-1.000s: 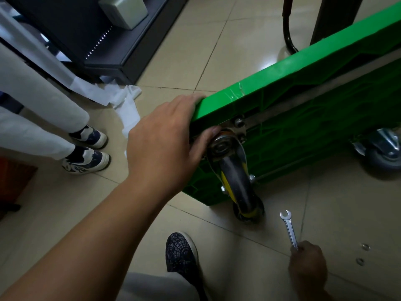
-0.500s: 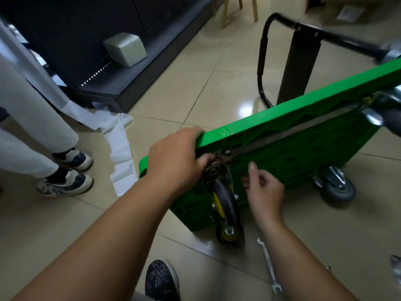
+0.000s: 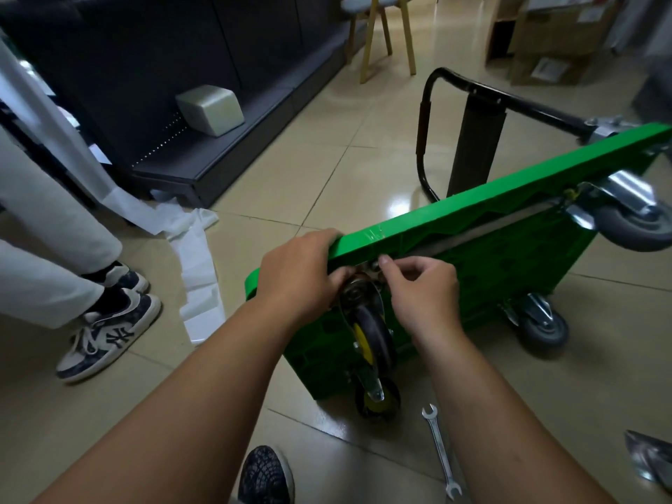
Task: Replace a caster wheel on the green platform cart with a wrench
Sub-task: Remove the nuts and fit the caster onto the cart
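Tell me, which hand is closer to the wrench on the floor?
Right. The right hand is by the caster, above the wrench; the left hand holds the green cart, farther left.

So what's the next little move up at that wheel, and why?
Probably turn the mounting bolt by hand: the right hand seems to pinch it above the caster wheel, the left hand grips the green cart, and the wrench lies unheld on the floor.
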